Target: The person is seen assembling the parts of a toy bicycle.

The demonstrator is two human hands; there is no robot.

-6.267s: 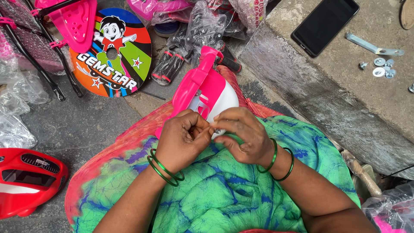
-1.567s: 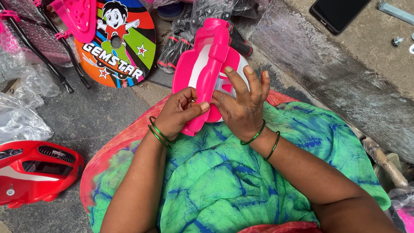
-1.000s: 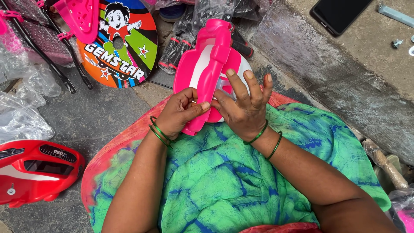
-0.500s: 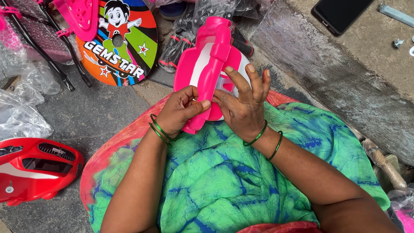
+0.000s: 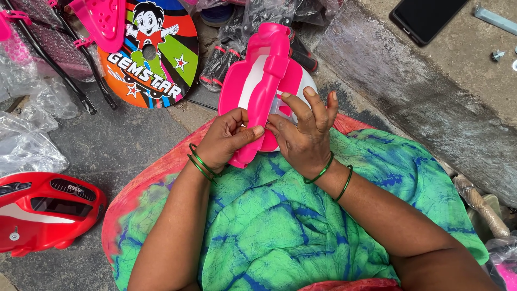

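While held over the lap, pink and white plastic panel [image 5: 262,86] standing tilted away, lower end pinched in left hand [image 5: 225,141] with thumb pressed on the raised central rib. Right hand [image 5: 302,134] against the panel's right flank, thumb and forefinger closed at the rib, remaining fingers [image 5: 318,105] spread upward. Green bangles [image 5: 200,163] on both wrists. Green and blue cloth [image 5: 280,215] beneath. Round cartoon-printed disc [image 5: 153,54] on the ground at upper left, red plastic shell [image 5: 46,210] at lower left, black phone [image 5: 425,17] on the concrete ledge [image 5: 431,102] at upper right.
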